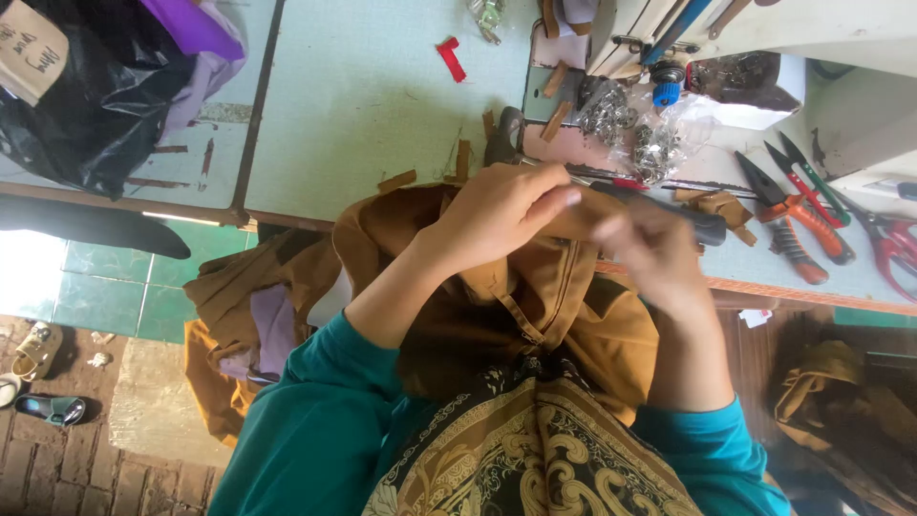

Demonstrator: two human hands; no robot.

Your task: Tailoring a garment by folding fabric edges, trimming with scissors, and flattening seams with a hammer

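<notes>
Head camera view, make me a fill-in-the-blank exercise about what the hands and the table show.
1. Both hands, the left hand and the right hand, grip a garment of ____ fabric.
2. The pliers on the table have ____ handles.
3. The scissors at the right edge have ____ handles.
4. The person's sleeves are ____.

Missing words: brown; orange; red; teal

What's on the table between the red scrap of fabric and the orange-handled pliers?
In the head view, between the red scrap and the orange-handled pliers lie small brown fabric strips and clear bags of metal fasteners.
</notes>
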